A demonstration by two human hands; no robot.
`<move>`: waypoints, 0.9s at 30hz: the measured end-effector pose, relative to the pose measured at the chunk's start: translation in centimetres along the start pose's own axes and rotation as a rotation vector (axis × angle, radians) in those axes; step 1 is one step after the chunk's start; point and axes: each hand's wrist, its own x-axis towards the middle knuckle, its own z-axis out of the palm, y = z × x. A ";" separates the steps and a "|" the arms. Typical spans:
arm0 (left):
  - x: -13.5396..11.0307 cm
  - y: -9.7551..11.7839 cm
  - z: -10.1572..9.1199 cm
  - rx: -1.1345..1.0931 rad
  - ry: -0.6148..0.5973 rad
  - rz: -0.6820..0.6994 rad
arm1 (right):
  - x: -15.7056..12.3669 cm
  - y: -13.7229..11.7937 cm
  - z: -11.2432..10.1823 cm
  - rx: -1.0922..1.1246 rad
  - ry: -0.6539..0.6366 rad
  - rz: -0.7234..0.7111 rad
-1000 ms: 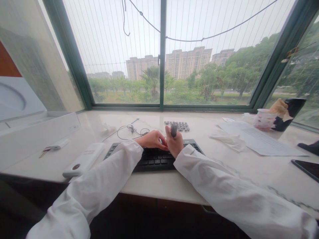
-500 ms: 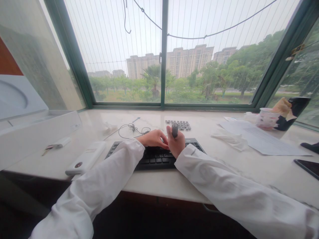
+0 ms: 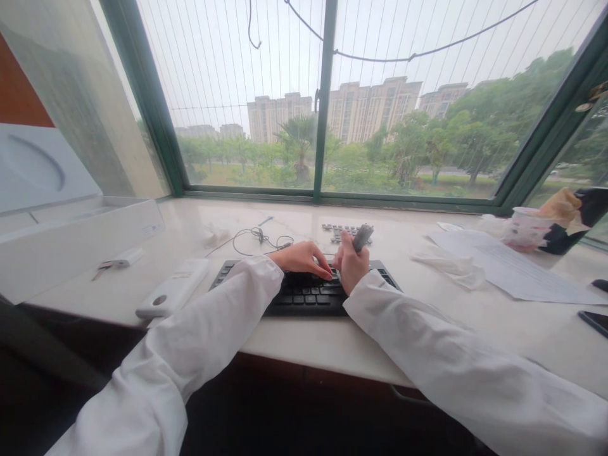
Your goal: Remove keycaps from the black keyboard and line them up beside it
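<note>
Gripping tilted grey stick, R hand sits clamped on it just beside L hand, hands apart, L fingertips down on black kbd keys, kbd on white marble sill, small keypad just behind R hand.

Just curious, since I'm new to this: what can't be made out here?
All from the head view:
The grey object in the right hand: blurred and partly covered by the fingers, so what it is stays unclear.
The black keyboard: its near left part lies under the left sleeve.
The printed paper sheet: text too small to read.
The black phone: cut off by the right edge.
</note>
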 end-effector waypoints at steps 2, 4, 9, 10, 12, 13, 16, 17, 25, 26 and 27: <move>-0.1 0.0 -0.1 -0.020 -0.010 0.003 | 0.2 -0.3 0.2 0.142 0.024 0.080; -0.1 0.1 -0.1 -0.032 -0.012 0.010 | 0.3 -0.7 0.2 0.213 0.030 0.140; -0.1 0.0 -0.1 -0.020 -0.011 0.024 | 0.9 -1.0 0.3 0.187 0.017 0.244; 0.0 0.0 -0.1 -0.021 -0.016 0.021 | 1.0 -1.0 0.4 0.173 0.032 0.252; 0.1 -0.1 -0.1 -0.021 -0.025 0.007 | 1.1 -1.1 0.6 0.155 0.088 0.267; 0.2 -0.1 -0.1 -0.019 -0.028 -0.002 | 1.2 -1.2 0.7 0.149 0.120 0.274; 0.3 -0.2 -0.1 -0.015 -0.030 -0.011 | 1.1 -1.3 0.9 0.126 0.158 0.264; 0.3 -0.2 -0.1 -0.014 -0.029 -0.008 | 1.0 -1.2 0.9 0.109 0.148 0.245; 0.0 0.2 -0.2 0.002 -0.008 0.019 | -0.8 -0.4 1.0 -0.119 0.013 0.060; 0.0 0.2 -0.2 -0.003 -0.008 0.022 | -0.8 -0.6 1.1 -0.091 0.035 0.089; 0.0 0.2 -0.1 -0.011 -0.013 0.024 | -0.8 -0.8 1.3 -0.044 0.065 0.129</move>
